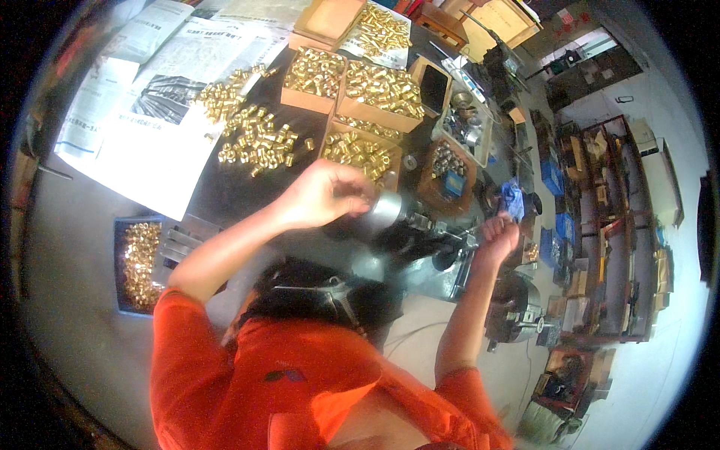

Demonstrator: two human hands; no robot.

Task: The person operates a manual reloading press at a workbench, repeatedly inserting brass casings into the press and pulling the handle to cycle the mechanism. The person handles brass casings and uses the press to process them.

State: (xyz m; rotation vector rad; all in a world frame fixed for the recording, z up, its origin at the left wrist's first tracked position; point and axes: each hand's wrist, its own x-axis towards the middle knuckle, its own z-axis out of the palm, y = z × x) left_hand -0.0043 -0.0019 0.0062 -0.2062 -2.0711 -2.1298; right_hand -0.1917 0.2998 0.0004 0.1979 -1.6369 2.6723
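Observation:
My left hand [330, 193] is at the round silver chuck [386, 211] of a small bench lathe, its fingers pinched together at the chuck's left face. Whatever lies between those fingertips is hidden. To the right, my right hand [498, 237] is closed in a fist around a machine handle, most of which the fingers cover. A crumpled blue cloth [512, 199] shows just above that fist. Behind my left hand, a cardboard box of brass fittings [360, 154] stands close to the chuck. Loose brass fittings [259, 141] lie in a pile on the dark bench.
More cardboard boxes of brass parts [381, 91] stand farther back. Newspaper sheets [161, 97] cover the bench's left side. A blue-edged bin of brass pieces [141, 262] sits low at left. Trays of metal tooling [450, 165] lie beyond the lathe; shelving [611, 240] lines the right wall.

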